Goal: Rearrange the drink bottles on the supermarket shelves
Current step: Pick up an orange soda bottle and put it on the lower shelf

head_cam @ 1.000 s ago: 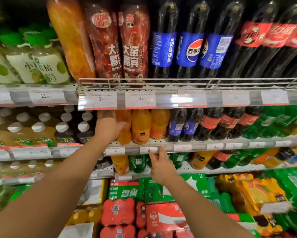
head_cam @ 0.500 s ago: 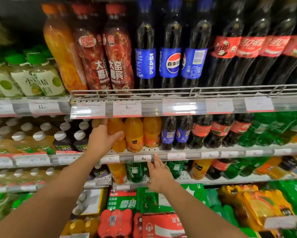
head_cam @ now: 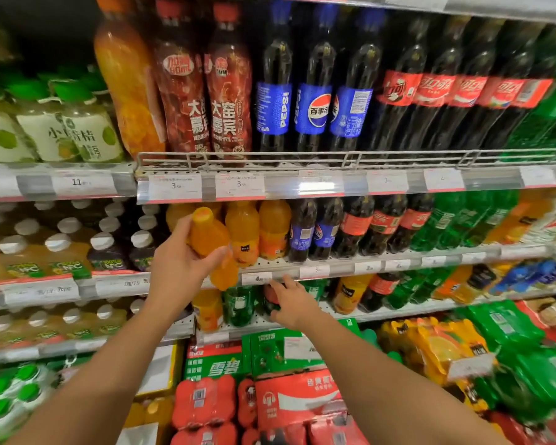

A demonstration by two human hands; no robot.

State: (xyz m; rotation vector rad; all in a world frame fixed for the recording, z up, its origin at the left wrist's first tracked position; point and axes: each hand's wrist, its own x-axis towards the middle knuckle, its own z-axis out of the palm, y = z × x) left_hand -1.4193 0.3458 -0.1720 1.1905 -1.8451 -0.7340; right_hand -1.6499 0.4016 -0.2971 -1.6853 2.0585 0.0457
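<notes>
Left hand (head_cam: 180, 264), which a second ago reached among the row, now grips a small orange plastic juice bottle (head_cam: 213, 244) tilted clear of the perforated middle shelf (head_cam: 334, 261), ready for repositioning, while the right hand (head_cam: 294, 303) rests loosely open below its edge.

Orange bottle (head_cam: 211, 242); blue-labelled dark cola bottles (head_cam: 315, 107); green packs (head_cam: 508, 322).
</notes>
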